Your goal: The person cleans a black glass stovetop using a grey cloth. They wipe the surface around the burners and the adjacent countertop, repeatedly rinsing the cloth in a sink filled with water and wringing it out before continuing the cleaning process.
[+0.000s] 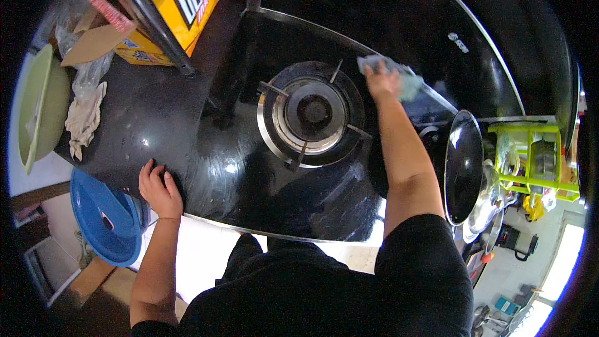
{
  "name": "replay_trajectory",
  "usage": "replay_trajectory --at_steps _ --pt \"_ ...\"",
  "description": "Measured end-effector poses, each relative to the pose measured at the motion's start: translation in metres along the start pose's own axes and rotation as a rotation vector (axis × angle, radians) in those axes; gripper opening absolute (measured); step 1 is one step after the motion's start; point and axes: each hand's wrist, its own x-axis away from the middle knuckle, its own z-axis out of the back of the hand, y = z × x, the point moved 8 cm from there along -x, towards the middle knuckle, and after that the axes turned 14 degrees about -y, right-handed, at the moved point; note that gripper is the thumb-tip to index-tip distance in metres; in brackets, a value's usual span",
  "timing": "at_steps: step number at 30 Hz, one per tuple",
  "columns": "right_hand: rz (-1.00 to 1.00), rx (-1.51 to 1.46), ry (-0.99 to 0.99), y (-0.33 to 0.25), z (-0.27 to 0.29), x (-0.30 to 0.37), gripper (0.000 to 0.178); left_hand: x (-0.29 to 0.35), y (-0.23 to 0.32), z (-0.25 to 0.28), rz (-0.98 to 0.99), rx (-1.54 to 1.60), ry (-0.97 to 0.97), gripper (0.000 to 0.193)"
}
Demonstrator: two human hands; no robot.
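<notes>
Pale grey-green cloth (410, 85) lies along the rear edge of the glossy black surface (234, 128), beneath the right hand (382, 82), fingers spread; left hand (161, 191), fingers slightly parted, rests at front edge.

Shiny black stove top (215, 181), soft wrinkly cloth (409, 86).
The stove top looks smooth, with dull smears. The burner (314, 110) is metal, matt and dark in the middle. The tub (118, 246) and bowl (53, 106) look like smooth plastic. The rag (86, 118) is crumpled cloth.
</notes>
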Motion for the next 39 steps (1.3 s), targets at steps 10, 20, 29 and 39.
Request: replay_trajectory --at_steps 10,20,29,39 --pt "0.868 -0.021 -0.157 0.047 -0.034 0.159 0.028 0.001 -0.003 0.002 0.004 -0.013 -0.011 0.022" --pt "0.407 0.302 0.203 0.06 -0.022 0.152 0.056 0.002 -0.005 0.0 0.003 -0.005 -0.037 0.024" --pt "0.398 0.203 0.217 0.096 -0.029 0.091 0.056 0.001 -0.003 -0.003 -0.026 -0.014 -0.03 0.023" --pt "0.298 0.147 0.198 0.102 -0.002 0.065 0.05 -0.001 -0.001 -0.007 -0.041 -0.017 -0.05 0.023"
